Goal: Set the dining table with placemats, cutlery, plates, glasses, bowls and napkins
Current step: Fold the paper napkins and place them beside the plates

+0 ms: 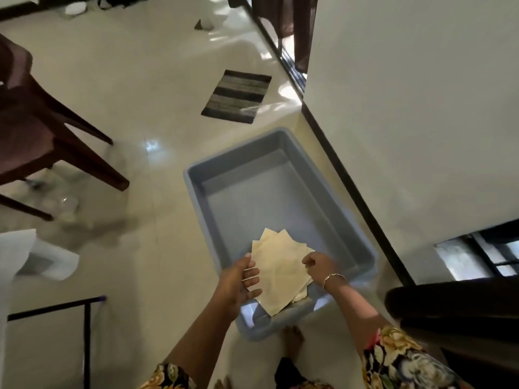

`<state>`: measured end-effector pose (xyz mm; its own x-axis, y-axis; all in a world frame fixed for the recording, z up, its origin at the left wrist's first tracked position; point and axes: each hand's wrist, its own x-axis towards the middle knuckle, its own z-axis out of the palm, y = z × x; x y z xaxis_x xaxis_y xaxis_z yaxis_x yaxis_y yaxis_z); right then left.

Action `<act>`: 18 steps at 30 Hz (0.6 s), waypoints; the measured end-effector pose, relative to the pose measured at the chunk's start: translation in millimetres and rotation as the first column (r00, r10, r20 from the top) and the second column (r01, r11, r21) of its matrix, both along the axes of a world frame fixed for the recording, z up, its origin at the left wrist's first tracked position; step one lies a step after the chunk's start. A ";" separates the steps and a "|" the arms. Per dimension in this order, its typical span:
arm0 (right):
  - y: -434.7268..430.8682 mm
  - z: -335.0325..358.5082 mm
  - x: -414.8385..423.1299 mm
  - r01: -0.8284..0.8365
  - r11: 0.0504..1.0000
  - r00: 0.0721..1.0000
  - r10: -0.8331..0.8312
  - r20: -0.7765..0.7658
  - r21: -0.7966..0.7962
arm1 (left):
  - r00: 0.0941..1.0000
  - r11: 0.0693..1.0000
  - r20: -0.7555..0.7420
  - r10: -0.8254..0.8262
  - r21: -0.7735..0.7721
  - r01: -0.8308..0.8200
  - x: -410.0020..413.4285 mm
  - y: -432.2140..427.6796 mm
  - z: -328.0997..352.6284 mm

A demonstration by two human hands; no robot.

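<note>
Over the glossy floor [157, 130] and blue tub [280, 197], your left hand [238, 282] grips the fanned napkins [278, 265], right hand [318, 265] pinching an edge, and loose ones may slip free.

Both hands [238, 279] [318, 265] hold napkins [278, 269] over blue tub [269, 192].

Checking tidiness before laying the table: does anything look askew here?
The cream napkins, held by the left hand and right hand over the blue tub, are fanned with corners splayed, not squared. Nothing looks spilled.
</note>
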<state>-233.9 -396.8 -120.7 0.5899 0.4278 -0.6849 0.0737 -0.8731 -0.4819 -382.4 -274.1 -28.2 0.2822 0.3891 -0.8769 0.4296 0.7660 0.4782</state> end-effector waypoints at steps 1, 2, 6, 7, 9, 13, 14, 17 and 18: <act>0.4 -5.2 1.4 -0.001 1.000 1.000 0.001 0.003 -0.025 | 1.000 1.000 -0.006 0.009 -0.007 -0.009 1.1 -0.5 -3.0; -0.2 -10.4 2.7 -0.003 0.999 1.000 0.003 0.006 -0.052 | 1.000 1.000 -0.009 0.012 -0.012 -0.012 1.1 -1.0 -5.2; -1.9 -25.4 5.2 -0.031 0.991 0.999 0.032 0.005 -0.131 | 0.999 1.000 -0.039 -0.008 -0.007 0.007 -0.6 -0.6 -12.9; -1.3 -27.5 5.2 -0.046 0.989 0.999 0.047 0.007 -0.140 | 0.999 1.000 -0.046 -0.009 -0.004 0.009 -0.8 -0.3 -14.3; 0.6 -30.1 5.1 -0.077 0.984 0.997 0.080 0.007 -0.158 | 0.998 1.000 -0.061 -0.013 0.005 0.013 0.4 0.1 -16.0; 2.1 -34.1 4.4 -0.142 0.963 0.989 0.147 0.001 -0.231 | 0.997 0.999 -0.078 -0.025 0.029 0.027 3.7 0.5 -18.9; 2.6 -34.7 3.5 -0.157 0.957 0.987 0.163 0.006 -0.244 | 0.997 0.999 -0.079 -0.025 0.031 0.027 3.7 0.5 -19.4; 5.0 -36.2 -1.8 -0.195 0.947 0.979 0.204 0.009 -0.257 | 0.997 0.999 -0.079 -0.014 0.031 0.017 1.6 -0.5 -20.7; 5.9 -36.8 -3.1 -0.211 0.944 0.976 0.218 0.001 -0.252 | 0.997 0.999 -0.082 -0.009 0.033 0.012 0.1 -1.3 -21.0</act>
